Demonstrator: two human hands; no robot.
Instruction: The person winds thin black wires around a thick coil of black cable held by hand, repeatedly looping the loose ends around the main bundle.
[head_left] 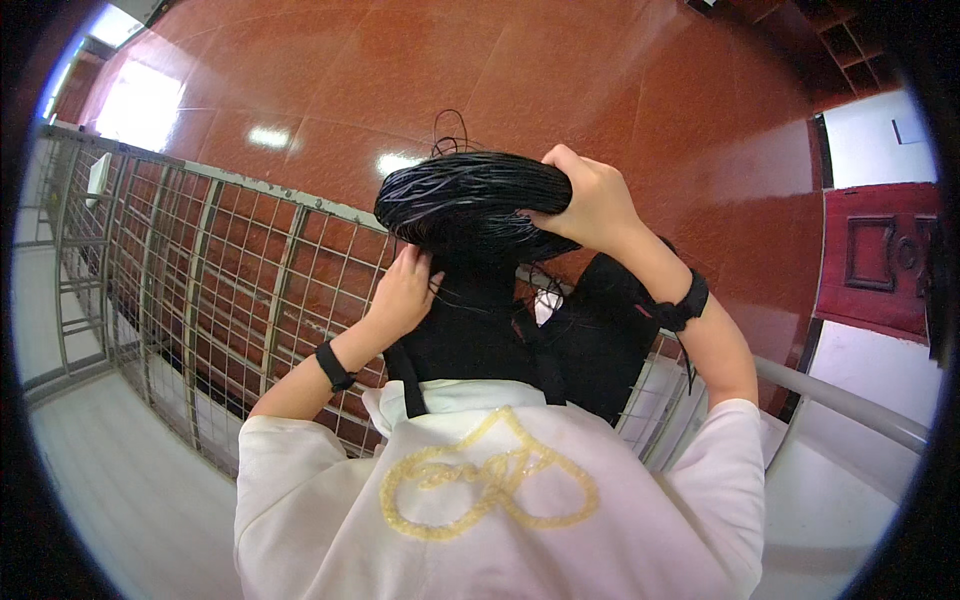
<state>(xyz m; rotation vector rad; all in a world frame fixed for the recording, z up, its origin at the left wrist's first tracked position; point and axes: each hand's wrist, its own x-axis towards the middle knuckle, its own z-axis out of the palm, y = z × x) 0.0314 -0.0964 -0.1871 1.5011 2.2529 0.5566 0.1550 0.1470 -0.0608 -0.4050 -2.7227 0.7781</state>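
Right hand (595, 205): grip closed on right end of black strand bundle (470, 200). Bundle held up by far edge of black clothing (470, 325) on lap (few loose loops (452, 133) poke up). Left hand (404, 295) at bundle's lower left; can't tell whether grip pinches strands. Metal mesh (285, 275) to its left.

The black strand bundle (475, 195), upper centre, looks smooth and glossy. Red-brown tiling (450, 70) along the top shines; the metal grid (270, 188) at left looks rough-edged. The white shirt (330, 560), lower centre, is matt cloth.
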